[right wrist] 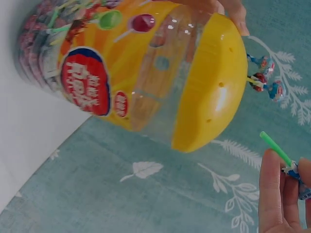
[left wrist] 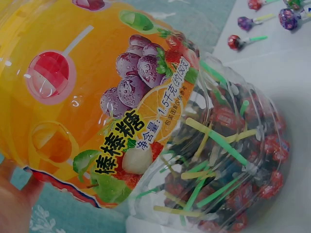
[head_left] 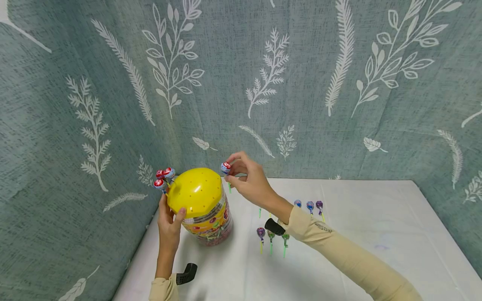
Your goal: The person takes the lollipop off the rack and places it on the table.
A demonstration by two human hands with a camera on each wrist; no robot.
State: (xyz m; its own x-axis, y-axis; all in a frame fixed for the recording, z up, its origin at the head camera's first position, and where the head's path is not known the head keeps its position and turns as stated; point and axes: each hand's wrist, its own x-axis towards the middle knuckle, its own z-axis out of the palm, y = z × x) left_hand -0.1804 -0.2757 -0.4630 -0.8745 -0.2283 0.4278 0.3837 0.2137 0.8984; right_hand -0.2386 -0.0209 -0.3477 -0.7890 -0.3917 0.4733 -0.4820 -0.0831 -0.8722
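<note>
A clear plastic jar [head_left: 211, 225] with a fruit-printed label and a domed yellow lid [head_left: 196, 190] stands on the white table, leaning somewhat in view. My left hand [head_left: 170, 225] grips it at the lid, thumb on the near side; its other fingers are partly hidden. Three wrapped lollipops [head_left: 159, 183] stick out of the lid's left side. Right of the lid and apart from it, my right hand [head_left: 250, 177] pinches a red-and-blue lollipop [head_left: 226, 168]. In the right wrist view its green stick [right wrist: 274, 145] points toward the lid, which has small holes.
Several wrapped lollipops lie in rows on the table right of the jar, including a purple one [head_left: 261, 232] in the nearer row. More lollipops [left wrist: 214, 145] fill the jar's lower part. A green leaf-patterned cloth [head_left: 226, 83] hangs behind and at the sides.
</note>
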